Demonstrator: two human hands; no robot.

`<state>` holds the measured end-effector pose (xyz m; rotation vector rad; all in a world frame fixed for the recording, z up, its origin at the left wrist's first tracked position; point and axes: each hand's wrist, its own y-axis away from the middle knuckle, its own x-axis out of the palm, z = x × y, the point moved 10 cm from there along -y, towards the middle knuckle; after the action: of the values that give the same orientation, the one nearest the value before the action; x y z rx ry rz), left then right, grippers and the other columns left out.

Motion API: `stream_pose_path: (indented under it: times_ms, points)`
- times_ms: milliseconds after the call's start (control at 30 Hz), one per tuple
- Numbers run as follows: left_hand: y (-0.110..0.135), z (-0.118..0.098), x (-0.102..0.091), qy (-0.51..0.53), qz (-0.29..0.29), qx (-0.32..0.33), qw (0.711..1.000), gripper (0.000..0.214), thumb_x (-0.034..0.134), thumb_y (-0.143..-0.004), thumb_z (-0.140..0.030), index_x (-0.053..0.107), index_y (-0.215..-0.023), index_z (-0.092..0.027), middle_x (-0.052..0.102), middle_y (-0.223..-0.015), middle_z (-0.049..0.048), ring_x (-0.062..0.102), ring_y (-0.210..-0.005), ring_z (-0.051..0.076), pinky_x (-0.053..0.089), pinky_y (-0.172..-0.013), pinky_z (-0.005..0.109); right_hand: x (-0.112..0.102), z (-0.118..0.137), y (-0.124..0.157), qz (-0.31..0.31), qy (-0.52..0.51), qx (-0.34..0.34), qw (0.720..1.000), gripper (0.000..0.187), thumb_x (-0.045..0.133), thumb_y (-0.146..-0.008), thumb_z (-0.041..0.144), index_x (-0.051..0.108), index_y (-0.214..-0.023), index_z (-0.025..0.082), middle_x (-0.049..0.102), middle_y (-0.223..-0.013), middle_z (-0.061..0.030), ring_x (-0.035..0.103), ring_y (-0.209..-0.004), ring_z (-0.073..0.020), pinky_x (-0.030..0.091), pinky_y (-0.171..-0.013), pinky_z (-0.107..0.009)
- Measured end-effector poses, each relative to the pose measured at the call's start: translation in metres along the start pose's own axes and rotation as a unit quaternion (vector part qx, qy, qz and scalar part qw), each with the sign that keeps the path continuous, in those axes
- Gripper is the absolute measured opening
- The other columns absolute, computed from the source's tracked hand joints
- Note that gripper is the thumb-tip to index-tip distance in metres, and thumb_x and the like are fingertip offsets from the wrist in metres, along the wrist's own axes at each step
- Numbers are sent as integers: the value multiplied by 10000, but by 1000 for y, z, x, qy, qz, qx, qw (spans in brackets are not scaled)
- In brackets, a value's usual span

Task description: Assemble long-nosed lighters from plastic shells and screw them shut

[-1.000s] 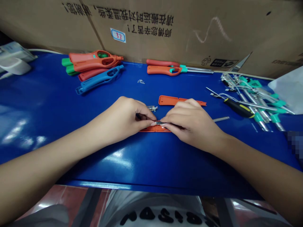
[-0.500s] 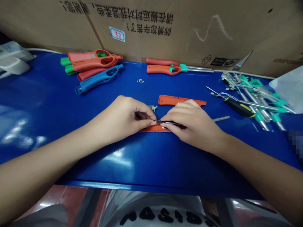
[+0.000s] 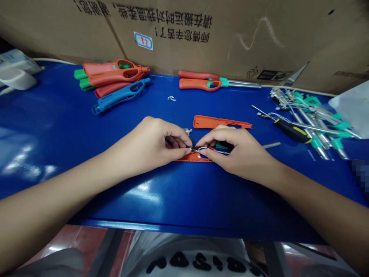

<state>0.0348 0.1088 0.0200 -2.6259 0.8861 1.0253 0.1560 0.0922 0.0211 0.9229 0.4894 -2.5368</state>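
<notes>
An orange lighter shell half (image 3: 196, 157) lies on the blue table (image 3: 178, 200), with a dark part and a white wire (image 3: 201, 149) set in it. My left hand (image 3: 155, 144) pinches the left end of that dark part. My right hand (image 3: 236, 152) pinches the wire and part from the right; its fingers cover a green piece (image 3: 221, 146). A metal tube (image 3: 269, 145) sticks out beyond my right hand. A second orange shell half (image 3: 220, 122) lies just behind my hands. A small metal piece (image 3: 187, 132) sits by my left knuckles.
Orange, green and blue lighter shells (image 3: 115, 79) are piled at the back left. Two assembled lighters (image 3: 213, 82) lie at the back middle. A black-and-yellow screwdriver (image 3: 291, 130) and several metal tubes with teal caps (image 3: 314, 119) lie on the right. Cardboard boxes (image 3: 230, 34) wall the back.
My right hand has lifted and drawn back a little to the right, baring the white wire, the green piece and more of the orange shell. My left hand has barely moved.
</notes>
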Motion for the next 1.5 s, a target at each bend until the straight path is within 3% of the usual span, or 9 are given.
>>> stream_pose_path:
  times_ms: [200, 400, 667, 967, 1300, 1500]
  points:
    - [1, -3, 2, -4, 14, 19, 1000, 156, 722, -832, -225, 824, -950, -220, 796, -831, -4, 713, -683, 124, 511, -645, 191, -1, 1, 1, 2, 3, -4, 1000, 173, 667, -820, 41, 750, -876, 182, 745, -852, -13, 665, -807, -150, 530, -738, -289]
    - [0, -7, 3, -27, 24, 40, 999, 194, 685, -846, -206, 827, -975, -228, 804, -919, 17, 732, -760, 150, 506, -651, 213, 0, 0, 1, 4, 4, -3, 1000, 205, 671, -825, 38, 756, -938, 187, 747, -865, -8, 663, -812, -146, 524, -767, -296]
    - [-1, -8, 5, -26, 28, 32, 999, 162, 703, -857, -260, 822, -964, -234, 790, -894, 16, 702, -714, 145, 486, -623, 232, 0, 4, 1, -2, 48, -31, 998, 189, 676, -820, 50, 740, -919, 198, 769, -892, 1, 667, -839, -160, 450, -835, -351]
    - [0, -15, 2, -52, 0, 52, 997, 142, 680, -883, -233, 822, -879, -217, 790, -845, 5, 713, -730, 141, 483, -655, 234, 4, 8, 3, 11, 73, -38, 997, 128, 696, -864, 146, 737, -956, 225, 773, -938, 12, 664, -899, -177, 402, -869, -381]
    - [-1, -8, 2, -45, 5, 19, 999, 139, 696, -854, -263, 827, -870, -221, 806, -868, 15, 720, -746, 165, 496, -673, 239, 3, 16, 2, 17, 74, -65, 995, 113, 666, -912, 148, 725, -858, 228, 777, -904, -6, 667, -907, -196, 408, -827, -380]
    - [-2, 6, 4, 0, 9, -37, 999, 134, 727, -804, -276, 833, -866, -222, 808, -837, 9, 718, -709, 164, 494, -623, 222, 8, 21, 4, 25, 146, -103, 983, 121, 651, -949, 195, 716, -847, 204, 746, -865, -12, 625, -892, -195, 377, -824, -375]
